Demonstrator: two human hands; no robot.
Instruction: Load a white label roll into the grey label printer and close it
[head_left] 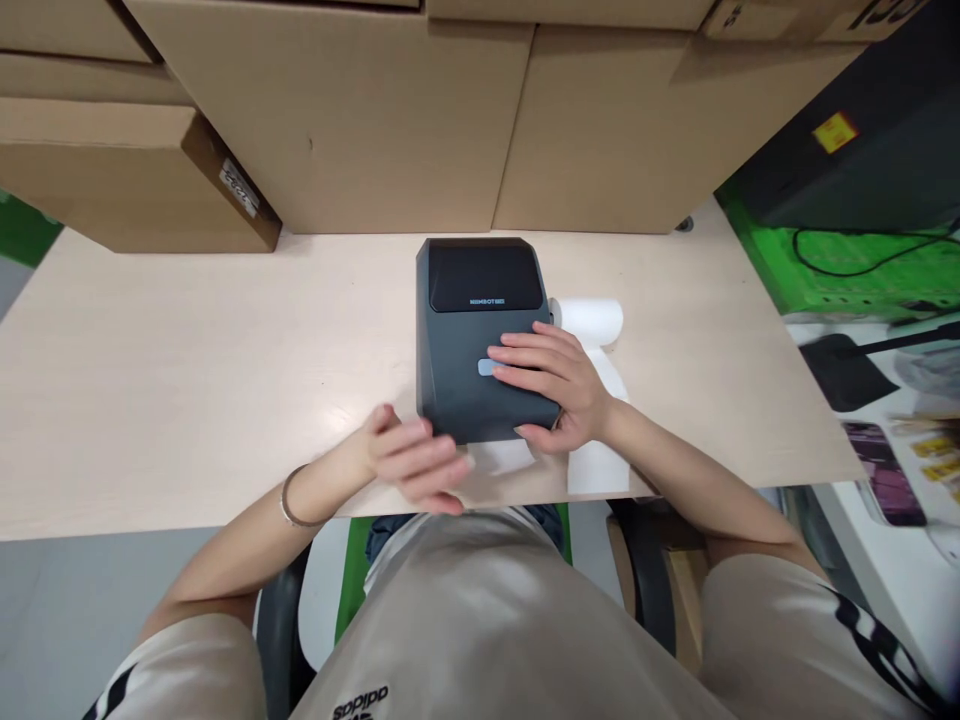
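Observation:
A dark grey-blue label printer (457, 345) with a black glossy window stands on the light wooden table. My right hand (559, 385) rests on the right part of its top, fingers spread, fingertips at the pale blue button (487, 367). My left hand (416, 460) is at the printer's front left corner, slightly blurred, fingers apart and holding nothing. Beside the printer on the right lies a white roll (592, 321). White paper (598, 468) runs beneath my right wrist to the table's front edge.
Large cardboard boxes (405, 120) line the table's back edge, with another box (142, 190) at the back left. On the right are a green crate (862, 275) with a black cable and a phone (885, 475) on a lower white surface.

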